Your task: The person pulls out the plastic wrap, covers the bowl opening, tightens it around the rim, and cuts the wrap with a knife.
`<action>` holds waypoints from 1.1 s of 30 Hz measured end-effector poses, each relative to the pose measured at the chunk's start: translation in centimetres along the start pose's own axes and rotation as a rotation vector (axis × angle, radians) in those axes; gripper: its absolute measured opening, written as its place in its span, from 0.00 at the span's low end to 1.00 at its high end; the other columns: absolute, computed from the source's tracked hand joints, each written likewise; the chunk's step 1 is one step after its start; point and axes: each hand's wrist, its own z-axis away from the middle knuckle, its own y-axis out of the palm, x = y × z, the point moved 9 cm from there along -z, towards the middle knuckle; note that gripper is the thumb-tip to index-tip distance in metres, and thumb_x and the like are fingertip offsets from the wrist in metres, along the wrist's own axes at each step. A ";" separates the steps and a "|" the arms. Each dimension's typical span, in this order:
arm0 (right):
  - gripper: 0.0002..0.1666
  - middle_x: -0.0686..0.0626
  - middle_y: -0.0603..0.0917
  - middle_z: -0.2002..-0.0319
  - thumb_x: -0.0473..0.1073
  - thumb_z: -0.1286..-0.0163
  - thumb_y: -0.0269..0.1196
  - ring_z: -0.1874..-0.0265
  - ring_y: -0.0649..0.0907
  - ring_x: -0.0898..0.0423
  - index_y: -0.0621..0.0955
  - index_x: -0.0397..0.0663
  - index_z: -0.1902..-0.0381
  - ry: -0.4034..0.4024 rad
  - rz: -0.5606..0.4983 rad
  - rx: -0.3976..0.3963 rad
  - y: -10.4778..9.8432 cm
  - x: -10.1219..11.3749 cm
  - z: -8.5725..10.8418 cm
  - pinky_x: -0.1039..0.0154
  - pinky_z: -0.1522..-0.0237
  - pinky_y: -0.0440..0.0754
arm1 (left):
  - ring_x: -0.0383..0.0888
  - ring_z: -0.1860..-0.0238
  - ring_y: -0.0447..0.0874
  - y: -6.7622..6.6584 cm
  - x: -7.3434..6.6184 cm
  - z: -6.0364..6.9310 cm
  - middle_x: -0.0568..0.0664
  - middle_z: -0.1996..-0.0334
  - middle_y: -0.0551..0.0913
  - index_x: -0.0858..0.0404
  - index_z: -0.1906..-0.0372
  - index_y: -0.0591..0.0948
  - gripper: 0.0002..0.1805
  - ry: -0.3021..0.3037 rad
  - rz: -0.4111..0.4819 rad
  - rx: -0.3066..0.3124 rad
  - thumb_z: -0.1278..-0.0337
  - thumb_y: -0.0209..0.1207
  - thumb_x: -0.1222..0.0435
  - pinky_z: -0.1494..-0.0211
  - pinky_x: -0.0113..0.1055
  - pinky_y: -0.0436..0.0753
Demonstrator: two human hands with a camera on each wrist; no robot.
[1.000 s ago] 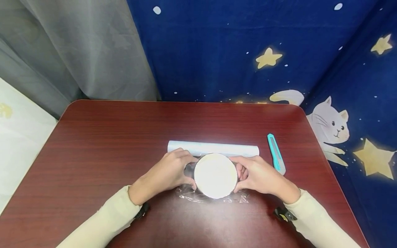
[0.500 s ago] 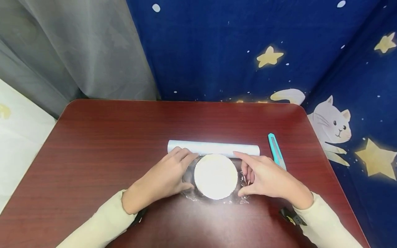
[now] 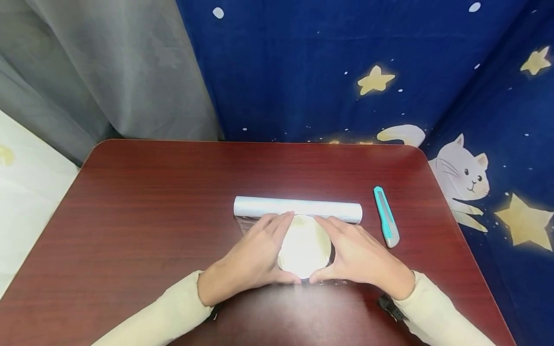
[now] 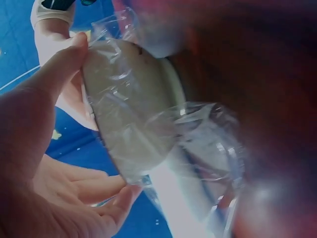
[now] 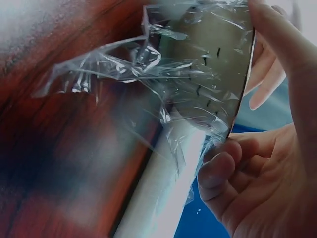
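Observation:
A round bowl (image 3: 305, 247) stands in front of me, its top washed out white by glare. Clear plastic wrap (image 4: 208, 134) hangs crumpled down its outside, and loose folds spread beside it in the right wrist view. My left hand (image 3: 259, 257) grips the rim from the left, thumb at the near side and fingers at the far side. From the right, my right hand (image 3: 361, 254) holds the rim the same way, the two thumbs nearly meeting. Just behind the bowl lies a white roll of plastic wrap (image 3: 298, 207), with film running from it under the left hand.
A turquoise utility knife (image 3: 386, 217) lies to the right of the roll, near the right hand. All of this is on a dark red wooden table (image 3: 151, 192). Grey and blue curtains (image 3: 281, 72) hang behind the table's far edge.
Half a second ago both hands were spread apart beside the bowl. They have since moved inward, left hand rightward and right hand leftward, and now clasp its rim. Roll and knife have stayed put.

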 end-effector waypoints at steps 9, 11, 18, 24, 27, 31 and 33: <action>0.75 0.42 0.85 0.36 0.77 0.58 0.87 0.44 0.88 0.46 0.73 0.41 0.21 -0.012 -0.026 -0.016 0.2 -0.3 0.2 0.45 0.46 0.90 | 0.55 0.31 0.76 0.2 1.2 0.3 0.60 0.29 0.79 0.73 0.19 0.65 0.76 0.002 0.107 0.005 0.70 0.88 0.35 0.30 0.50 0.82; 0.76 0.41 0.85 0.35 0.74 0.59 0.88 0.42 0.88 0.46 0.74 0.40 0.21 -0.034 -0.026 -0.026 0.2 -0.4 0.2 0.45 0.45 0.90 | 0.55 0.31 0.76 0.2 1.5 0.3 0.60 0.30 0.80 0.72 0.18 0.65 0.76 0.005 0.123 0.013 0.71 0.88 0.36 0.30 0.51 0.82; 0.71 0.39 0.85 0.35 0.64 0.58 0.92 0.39 0.87 0.43 0.74 0.36 0.23 -0.102 -0.019 -0.056 0.2 -0.7 0.2 0.44 0.43 0.89 | 0.52 0.32 0.77 0.2 2.3 0.4 0.58 0.34 0.82 0.71 0.18 0.66 0.76 0.026 0.158 0.007 0.73 0.89 0.37 0.31 0.52 0.82; 0.70 0.41 0.86 0.35 0.60 0.59 0.93 0.39 0.87 0.45 0.75 0.38 0.23 -0.127 -0.027 -0.069 0.3 -0.9 0.1 0.45 0.43 0.89 | 0.52 0.32 0.77 0.2 2.8 0.5 0.57 0.33 0.82 0.69 0.18 0.67 0.75 0.028 0.165 0.013 0.74 0.90 0.39 0.30 0.54 0.82; 0.70 0.43 0.88 0.41 0.58 0.61 0.94 0.46 0.88 0.51 0.76 0.37 0.24 -0.130 -0.023 -0.076 0.3 -1.1 0.1 0.49 0.46 0.90 | 0.52 0.32 0.78 0.2 3.2 0.5 0.57 0.32 0.82 0.69 0.18 0.69 0.74 0.037 0.174 0.019 0.75 0.91 0.41 0.32 0.55 0.83; 0.68 0.53 0.85 0.57 0.58 0.63 0.95 0.61 0.82 0.60 0.77 0.37 0.26 -0.139 -0.020 -0.078 0.2 -1.3 0.1 0.57 0.56 0.88 | 0.50 0.32 0.80 0.2 3.8 0.4 0.54 0.32 0.83 0.67 0.20 0.72 0.69 0.053 0.194 0.044 0.72 0.91 0.43 0.32 0.52 0.84; 0.67 0.58 0.80 0.63 0.57 0.63 0.95 0.64 0.78 0.63 0.78 0.38 0.27 -0.148 -0.034 -0.077 0.2 -1.3 0.1 0.61 0.61 0.85 | 0.49 0.33 0.81 0.1 4.0 0.2 0.52 0.32 0.84 0.66 0.20 0.73 0.67 0.063 0.202 0.057 0.71 0.91 0.45 0.33 0.50 0.84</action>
